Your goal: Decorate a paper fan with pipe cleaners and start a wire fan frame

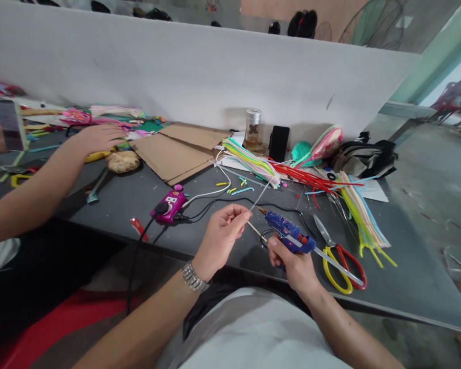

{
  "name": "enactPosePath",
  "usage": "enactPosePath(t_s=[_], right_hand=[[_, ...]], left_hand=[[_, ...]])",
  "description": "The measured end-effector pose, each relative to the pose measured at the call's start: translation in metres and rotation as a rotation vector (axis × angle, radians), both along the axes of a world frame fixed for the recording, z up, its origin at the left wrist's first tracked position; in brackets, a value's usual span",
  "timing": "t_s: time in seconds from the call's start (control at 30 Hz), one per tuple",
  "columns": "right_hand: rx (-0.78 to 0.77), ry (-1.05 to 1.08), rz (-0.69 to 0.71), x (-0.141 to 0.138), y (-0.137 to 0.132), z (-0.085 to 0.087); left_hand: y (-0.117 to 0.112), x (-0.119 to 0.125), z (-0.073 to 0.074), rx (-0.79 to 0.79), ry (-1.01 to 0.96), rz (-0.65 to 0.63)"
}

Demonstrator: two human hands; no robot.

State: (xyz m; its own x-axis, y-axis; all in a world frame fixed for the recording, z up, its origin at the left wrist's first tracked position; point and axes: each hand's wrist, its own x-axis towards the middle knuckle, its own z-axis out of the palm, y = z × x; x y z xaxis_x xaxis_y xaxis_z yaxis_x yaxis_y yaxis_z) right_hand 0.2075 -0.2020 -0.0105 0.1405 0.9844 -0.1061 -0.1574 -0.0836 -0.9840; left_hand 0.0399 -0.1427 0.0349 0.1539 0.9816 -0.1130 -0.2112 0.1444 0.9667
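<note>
Head view: the left hand (219,243) pinched a thin stick (256,231) between closed fingertips, while the right hand (294,261) clamped a blue hot glue gun (286,228) just beside it.

Desk (169,241): dark gray, craft stuff all over
Mid: cardbd sheets (172,151), pink pwr strip (168,206)
Right end: yellow/red scissors (340,269), pipe cleaners (363,220)
</note>
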Motion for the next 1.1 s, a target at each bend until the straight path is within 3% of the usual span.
enactPosePath(t_s=[0.2, 0.4, 0.57, 0.87, 1.1], right_hand=[[0.051, 0.259, -0.009, 0.003, 0.007, 0.005], [-0.043, 0.44, -0.165, 0.002, 0.015, 0.01], [-0.029, 0.455, -0.208, 0.0, 0.017, 0.009], [-0.092, 0.458, -0.282, 0.002, 0.017, 0.004], [-0.101, 0.482, -0.294, -0.005, 0.018, 0.008]], left_hand=[[0.0, 0.0, 0.002, -0.06, -0.049, -0.068], [-0.003, 0.003, -0.001, -0.147, -0.119, -0.182], [-0.006, 0.009, -0.006, -0.218, -0.168, -0.232], [-0.003, 0.011, -0.014, -0.197, -0.111, -0.14], [-0.002, 0.014, -0.014, -0.276, -0.113, -0.188]])
